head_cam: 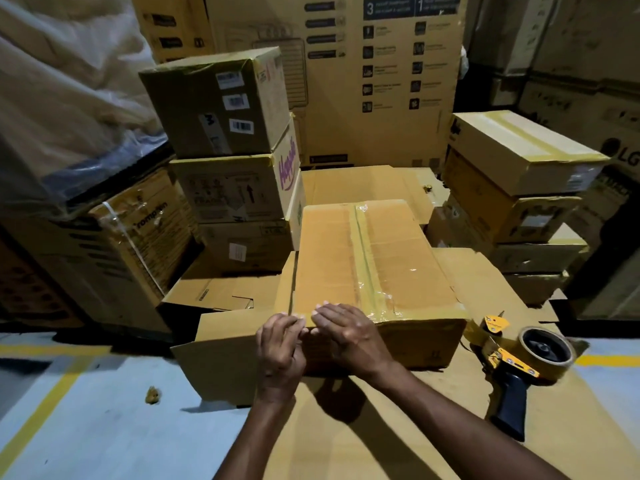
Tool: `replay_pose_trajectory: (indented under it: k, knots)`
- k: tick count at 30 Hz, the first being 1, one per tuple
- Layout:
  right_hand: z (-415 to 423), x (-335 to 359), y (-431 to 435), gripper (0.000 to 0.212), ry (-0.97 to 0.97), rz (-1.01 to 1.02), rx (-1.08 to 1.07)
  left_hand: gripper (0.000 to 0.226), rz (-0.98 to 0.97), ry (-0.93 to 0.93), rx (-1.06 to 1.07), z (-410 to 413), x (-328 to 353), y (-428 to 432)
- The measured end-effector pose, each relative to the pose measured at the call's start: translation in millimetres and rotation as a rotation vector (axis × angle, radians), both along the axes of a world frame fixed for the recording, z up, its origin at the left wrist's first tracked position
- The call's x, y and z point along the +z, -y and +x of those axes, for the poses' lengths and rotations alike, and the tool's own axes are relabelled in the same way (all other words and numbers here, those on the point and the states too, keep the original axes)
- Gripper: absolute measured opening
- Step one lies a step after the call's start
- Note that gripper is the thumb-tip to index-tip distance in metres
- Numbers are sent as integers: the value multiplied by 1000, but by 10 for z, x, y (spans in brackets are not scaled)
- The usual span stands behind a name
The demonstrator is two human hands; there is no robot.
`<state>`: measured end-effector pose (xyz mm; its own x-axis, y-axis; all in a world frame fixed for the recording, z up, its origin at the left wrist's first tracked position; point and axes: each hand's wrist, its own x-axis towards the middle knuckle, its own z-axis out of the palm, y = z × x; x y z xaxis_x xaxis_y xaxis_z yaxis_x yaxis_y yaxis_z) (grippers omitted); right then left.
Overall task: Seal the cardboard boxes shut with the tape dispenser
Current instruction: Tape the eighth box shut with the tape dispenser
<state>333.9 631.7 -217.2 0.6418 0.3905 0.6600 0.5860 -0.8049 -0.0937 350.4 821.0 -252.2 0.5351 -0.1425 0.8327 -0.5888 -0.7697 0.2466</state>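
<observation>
Left grip point(280, 348): fingers together and nearly straight, tips pressed on the near top edge of the cardboard box point(332, 244), pinching nothing. Right grip point(349, 336) is just beside it, flat and palm-down over the same edge, also holding nothing. The box sits on flattened cardboard point(346, 427) on the floor point(104, 410), long axis running away from the person, with a tape strip point(363, 251) down the centre seam. The tape dispenser point(519, 367) lies on its side, right of the box's near right corner and apart from it, black handle point(512, 405) pointing back toward the person. Right grip is nearer, so a rightward reach onto the handle looks like the likely pickup.
</observation>
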Motion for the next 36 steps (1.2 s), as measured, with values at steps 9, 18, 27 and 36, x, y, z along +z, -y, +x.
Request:
replay_pose_trajectory:
  k: [9,18,27,36]
  knots:
    - [-144,27,856,45,-10,-40,8,31,44,104,-17,178,-45,-71]
    - [-606,89,2132,45,-141,110,-288,27,89,129,-45,317,-68,-144]
    - [-620,443,2331,48,-644,728,-235,23,-66,51,-127,295,-63,-59]
    - [-265,983,2398,13,-807,131,-156,20,-66,-3,-186,309,74,-155]
